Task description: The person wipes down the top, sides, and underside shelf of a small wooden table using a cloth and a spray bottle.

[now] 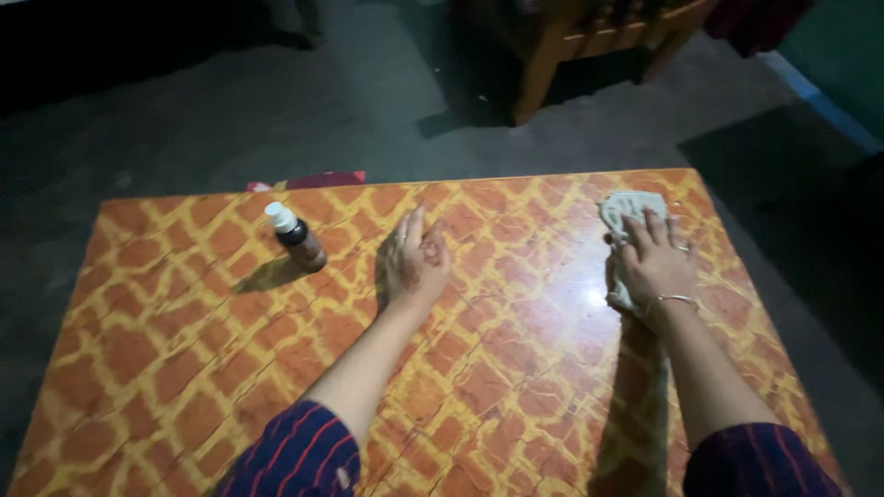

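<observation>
My right hand (656,260) lies flat on a pale crumpled cloth (626,210) and presses it against the orange patterned tabletop (516,368) near the far right corner. A bangle sits on that wrist. My left hand (414,262) rests edge-on at the table's middle, fingers straight and together, holding nothing. A small dark bottle with a white cap (295,236) stands to its left, apart from it.
The tabletop has an orange and yellow cracked-stone pattern and shines under light. A wooden piece of furniture (571,46) stands on the grey floor beyond the table. Something red (318,180) peeks past the far table edge.
</observation>
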